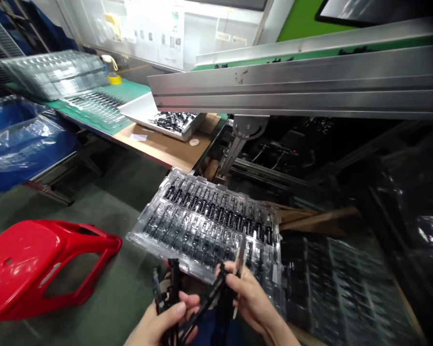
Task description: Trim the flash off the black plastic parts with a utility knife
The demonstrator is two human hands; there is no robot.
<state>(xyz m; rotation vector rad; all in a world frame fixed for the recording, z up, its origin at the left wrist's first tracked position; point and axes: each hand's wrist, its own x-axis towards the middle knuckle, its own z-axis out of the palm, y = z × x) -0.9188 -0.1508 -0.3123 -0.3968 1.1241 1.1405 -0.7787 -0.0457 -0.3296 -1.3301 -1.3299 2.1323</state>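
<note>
My left hand grips a bundle of several thin black plastic parts at the bottom centre. My right hand holds one more black part by its end, and a slim silvery strip stands up between its fingers. Just beyond both hands lies a clear plastic blister tray, tilted, with rows of the same black parts seated in its pockets. The right fingertips almost touch the tray's near edge.
A red plastic stool stands at lower left. A workbench behind holds a white bin of black parts, stacked clear trays and yellow tape. A metal conveyor frame crosses above. More trays lie at right.
</note>
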